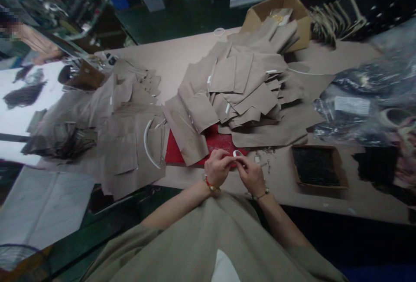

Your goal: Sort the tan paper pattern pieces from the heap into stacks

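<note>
beige tabletop [182, 56] below, fingers [229, 155] of left hand [217, 168] and right hand [250, 174] pinching a small white loop [238, 153].

**No legible text**

White label [352, 105] on black plastic bag [338, 83]: looks printed, but too blurred to read; small white tags [271, 71] on beige fabric pieces [250, 73]: too small, nothing legible; pkt [280, 16] in cardboard box [300, 24]: any marks unreadable; no brands, nos. or signs readable in this view.
</note>
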Demonstrator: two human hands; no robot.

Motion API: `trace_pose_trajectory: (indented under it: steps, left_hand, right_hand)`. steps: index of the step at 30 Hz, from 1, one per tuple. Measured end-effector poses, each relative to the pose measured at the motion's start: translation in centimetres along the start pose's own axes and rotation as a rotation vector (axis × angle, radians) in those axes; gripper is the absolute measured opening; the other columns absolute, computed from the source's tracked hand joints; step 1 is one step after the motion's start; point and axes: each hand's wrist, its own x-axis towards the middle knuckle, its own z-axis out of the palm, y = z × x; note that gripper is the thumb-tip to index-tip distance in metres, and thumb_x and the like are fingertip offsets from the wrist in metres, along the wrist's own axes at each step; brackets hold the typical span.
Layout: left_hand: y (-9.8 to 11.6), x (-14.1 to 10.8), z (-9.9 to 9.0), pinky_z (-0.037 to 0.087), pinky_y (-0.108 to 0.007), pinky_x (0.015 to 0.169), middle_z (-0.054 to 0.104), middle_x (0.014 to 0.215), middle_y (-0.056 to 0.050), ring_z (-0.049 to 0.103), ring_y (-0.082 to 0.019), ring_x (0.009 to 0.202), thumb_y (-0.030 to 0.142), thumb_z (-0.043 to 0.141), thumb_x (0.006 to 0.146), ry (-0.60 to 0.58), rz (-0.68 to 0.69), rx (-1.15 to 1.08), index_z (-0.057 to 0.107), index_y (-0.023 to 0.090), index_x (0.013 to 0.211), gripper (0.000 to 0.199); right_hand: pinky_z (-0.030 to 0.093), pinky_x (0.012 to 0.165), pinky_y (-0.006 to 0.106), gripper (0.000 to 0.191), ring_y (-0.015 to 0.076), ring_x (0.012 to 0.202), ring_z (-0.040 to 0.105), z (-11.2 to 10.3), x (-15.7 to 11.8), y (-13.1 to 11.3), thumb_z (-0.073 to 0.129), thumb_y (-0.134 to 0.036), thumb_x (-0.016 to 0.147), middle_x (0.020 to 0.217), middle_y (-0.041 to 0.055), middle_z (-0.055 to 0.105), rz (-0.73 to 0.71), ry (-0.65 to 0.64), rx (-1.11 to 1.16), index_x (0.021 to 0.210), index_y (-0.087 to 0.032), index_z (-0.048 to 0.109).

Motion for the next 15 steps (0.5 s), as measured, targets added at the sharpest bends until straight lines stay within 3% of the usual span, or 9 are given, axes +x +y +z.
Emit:
trace_pose_trajectory:
  steps: [3,5,6,8,11,13,15]
  left_hand:
    - [-0.2,0.3,-0.7,0.051,-0.036,0.100,0.062,0.134,-0.009,0.055,-0.023,0.118,0.036,0.055,0.100,0.033,0.078,0.045,0.073,0.025,0.121,0.029]
    - [-0.5,0.8,-1.1,0.048,-0.038,0.108,0.056,0.144,-0.010,0.053,-0.024,0.125,0.035,0.056,0.100,0.008,0.117,0.055,0.063,0.023,0.137,0.040]
    - [-0.7,1.1,-1.2,0.049,-0.038,0.107,0.059,0.141,-0.010,0.055,-0.024,0.123,0.035,0.056,0.100,-0.034,0.127,0.054,0.062,0.023,0.138,0.040]
    - [-0.6,1.4,-1.5,0.054,-0.037,0.095,0.070,0.121,-0.008,0.062,-0.023,0.108,0.034,0.054,0.101,-0.157,0.112,0.058,0.070,0.022,0.120,0.028]
    - [0.3,1.3,-2.1,0.055,-0.039,0.079,0.073,0.091,-0.009,0.065,-0.024,0.086,0.034,0.045,0.104,-0.264,0.105,0.082,0.071,0.018,0.092,0.032]
    - [0.6,1.3,-3.0,0.054,-0.040,0.088,0.074,0.094,-0.009,0.066,-0.024,0.090,0.032,0.038,0.105,-0.291,0.227,0.033,0.070,0.020,0.093,0.036]
    - [-0.6,2.3,-4.2,0.048,-0.039,0.106,0.075,0.104,-0.005,0.067,-0.021,0.102,0.031,0.034,0.106,-0.349,0.383,-0.056,0.070,0.027,0.100,0.037]
  right_hand:
    - [0.055,0.075,0.030,0.026,0.0194,0.082,0.071,-0.1,0.2,-0.2,0.051,-0.035,0.099,0.100,0.0064,0.075,-0.009,-0.020,0.010,0.103,-0.020,0.072]
    - [0.055,0.075,0.030,0.027,0.0200,0.081,0.071,-0.4,0.4,-0.4,0.052,-0.037,0.099,0.098,0.0069,0.075,0.000,-0.023,0.001,0.102,-0.020,0.072]
    - [0.054,0.075,0.031,0.027,0.0209,0.083,0.071,-0.4,0.4,-0.4,0.052,-0.038,0.099,0.099,0.0074,0.075,0.004,-0.024,-0.005,0.102,-0.020,0.073]
    - [0.054,0.073,0.032,0.027,0.0221,0.083,0.071,-0.4,0.5,-0.6,0.055,-0.040,0.096,0.099,0.0084,0.075,0.031,-0.035,0.018,0.101,-0.021,0.073]
    - [0.050,0.059,0.030,0.034,0.0195,0.067,0.065,0.6,0.7,-1.0,0.060,-0.050,0.091,0.084,0.0081,0.072,0.216,-0.101,0.298,0.096,-0.019,0.071]
    - [0.046,0.050,0.029,0.044,0.0171,0.056,0.059,1.2,0.8,-0.9,0.063,-0.061,0.086,0.075,0.0065,0.069,0.400,-0.066,0.565,0.092,-0.018,0.067]
    - [0.048,0.051,0.031,0.050,0.0177,0.057,0.059,0.8,0.9,0.3,0.065,-0.067,0.082,0.079,0.0080,0.069,0.507,0.149,0.615,0.091,-0.018,0.065]
